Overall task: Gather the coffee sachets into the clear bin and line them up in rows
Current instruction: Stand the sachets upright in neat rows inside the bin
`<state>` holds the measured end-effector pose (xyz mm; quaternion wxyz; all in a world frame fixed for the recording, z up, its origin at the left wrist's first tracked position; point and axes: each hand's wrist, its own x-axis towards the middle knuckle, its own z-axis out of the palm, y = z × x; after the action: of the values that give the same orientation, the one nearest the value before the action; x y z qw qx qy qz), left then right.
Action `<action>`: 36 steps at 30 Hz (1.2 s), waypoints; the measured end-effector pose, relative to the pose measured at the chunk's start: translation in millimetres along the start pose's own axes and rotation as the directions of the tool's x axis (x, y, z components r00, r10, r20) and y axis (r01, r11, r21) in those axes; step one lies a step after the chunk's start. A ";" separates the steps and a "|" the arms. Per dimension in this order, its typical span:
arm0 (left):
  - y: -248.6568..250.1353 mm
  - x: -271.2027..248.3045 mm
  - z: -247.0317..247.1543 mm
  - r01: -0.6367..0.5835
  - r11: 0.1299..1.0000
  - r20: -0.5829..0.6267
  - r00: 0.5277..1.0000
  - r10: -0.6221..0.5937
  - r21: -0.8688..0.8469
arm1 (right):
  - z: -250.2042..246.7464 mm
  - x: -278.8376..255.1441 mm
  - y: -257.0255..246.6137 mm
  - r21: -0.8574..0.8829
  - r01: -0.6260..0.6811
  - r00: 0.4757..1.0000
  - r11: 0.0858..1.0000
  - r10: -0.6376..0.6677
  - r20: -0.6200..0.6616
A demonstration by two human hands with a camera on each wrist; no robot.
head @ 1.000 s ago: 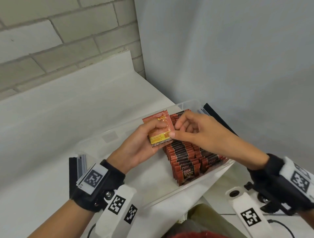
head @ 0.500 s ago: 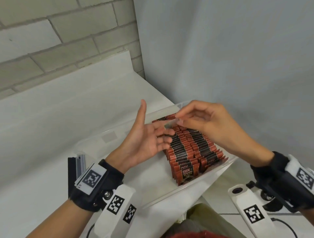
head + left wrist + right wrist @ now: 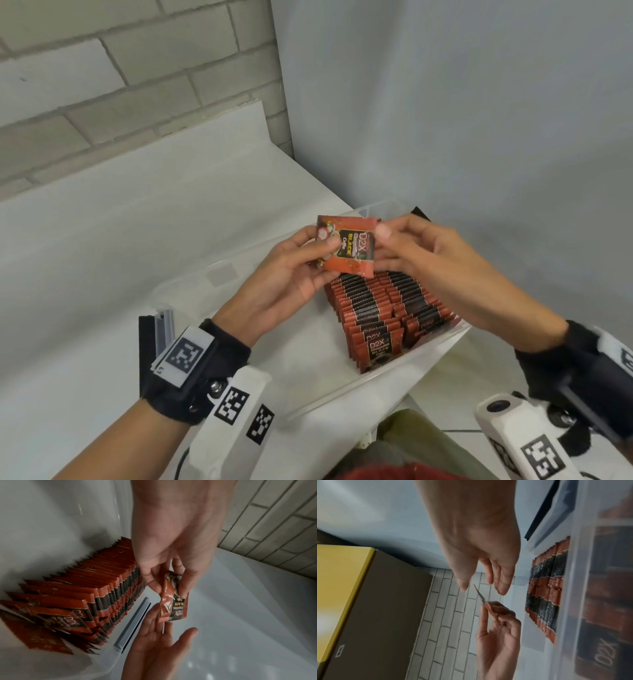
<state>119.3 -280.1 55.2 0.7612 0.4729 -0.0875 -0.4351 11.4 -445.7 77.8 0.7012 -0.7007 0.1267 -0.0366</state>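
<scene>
Head view high, facing down; wrist views close, sharing sachet rows.

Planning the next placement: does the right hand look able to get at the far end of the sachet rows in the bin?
Probably yes: the right hand hovers above the rows, and the clear bin is open-topped.

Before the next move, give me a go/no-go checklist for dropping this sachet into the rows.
1. Sachet held by left hand: ok.
2. Right hand grip on sachet: cannot tell, fingertips only touch its edge.
3. Sachet above clear bin: ok.
4. Rows standing and packed: ok.
5. Bare bin floor left of rows: ok.
6. Sachet turned to match rows: not ok, print runs sideways.
</scene>
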 end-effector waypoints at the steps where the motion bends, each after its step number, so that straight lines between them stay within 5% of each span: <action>1: 0.2 -0.2 0.2 -0.005 1.000 0.006 1.000 0.005 0.002 | 0.2 -1.5 1.5 -0.006 -0.017 1.000 1.000 0.017 0.021; 7: 4.1 -5.3 7.4 0.033 0.998 -0.061 0.998 -0.030 0.053 | -10.8 -2.9 4.8 -0.034 0.029 1.000 0.999 -0.029 -0.006; 10: 19.5 -13.6 4.5 0.159 0.987 -0.268 0.952 -0.146 0.030 | -27.7 -10.6 -2.3 -0.211 0.102 0.976 0.972 -0.056 0.212; 12: 21.8 -22.8 -1.1 0.319 0.944 -0.333 0.903 -0.273 0.090 | -33.1 -17.0 -3.3 -0.399 0.172 0.916 0.901 0.003 0.402; 15: 1.4 -37.8 5.3 0.518 0.849 -0.285 0.834 -0.473 0.105 | -32.7 -21.5 5.2 -0.611 0.352 0.838 0.709 0.053 0.544; 18: -24.0 -45.0 16.2 0.624 0.774 -0.082 0.781 -0.619 0.108 | -29.6 -18.3 12.8 -0.660 0.416 0.816 0.626 0.065 0.575; 22: -30.1 -43.6 18.9 0.633 0.769 -0.062 0.774 -0.630 0.089 | -28.2 -12.9 16.4 -0.722 0.430 0.822 0.543 0.097 0.562; 28: -30.7 -44.6 20.7 0.631 0.770 -0.090 0.776 -0.624 0.094 | -23.7 -3.9 11.9 -0.728 0.356 0.786 0.586 0.232 0.572; 32: -30.0 -46.8 24.0 0.628 0.769 -0.132 0.777 -0.615 0.115 | -34.6 -3.7 0.1 -0.697 0.287 0.834 0.657 0.186 0.519; 36: -30.7 -45.2 26.3 0.637 0.767 -0.104 0.770 -0.629 0.078 | -32.5 -8.7 5.9 -0.728 0.338 0.802 0.596 0.222 0.554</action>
<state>59.8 -268.8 57.5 0.5456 0.5308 0.0807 -0.6435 -5.1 -475.3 73.5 0.3113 -0.9163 -0.1209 0.2210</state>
